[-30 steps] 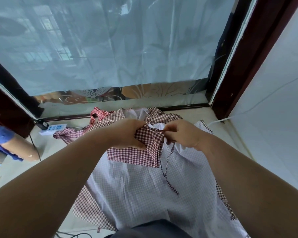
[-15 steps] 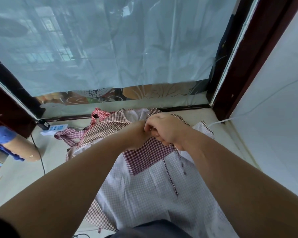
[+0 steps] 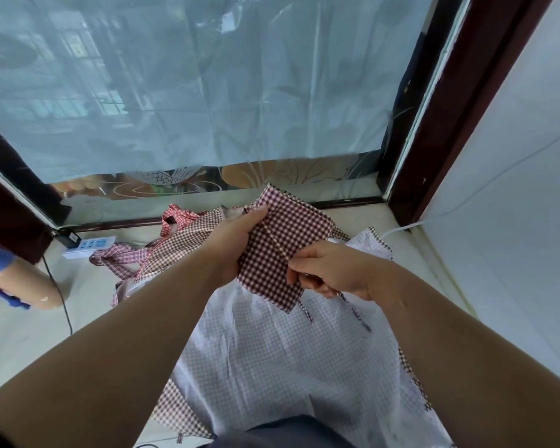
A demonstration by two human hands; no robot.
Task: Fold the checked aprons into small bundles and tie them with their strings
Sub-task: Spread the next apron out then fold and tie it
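A folded maroon-and-white checked apron bundle [image 3: 282, 250] is held up above the floor. My left hand [image 3: 236, 240] grips its left side, thumb along the top edge. My right hand [image 3: 327, 270] pinches the bundle's lower right edge, where its strings [image 3: 356, 313] hang down. Beneath lies a pale checked apron [image 3: 272, 367] spread inside out. Behind my left hand sits a heap of more checked aprons [image 3: 162, 250].
A white power strip [image 3: 89, 245] with a black plug and cable lies at the left by the window frame. A cardboard tube with blue wrap [image 3: 17, 279] lies at far left. A white cable [image 3: 401, 227] runs along the right wall. A sheer curtain hangs ahead.
The bundle has opened out wider and been turned; my hands, clasped together at its top half a second ago, have moved apart, left to its left side, right down to its lower edge.
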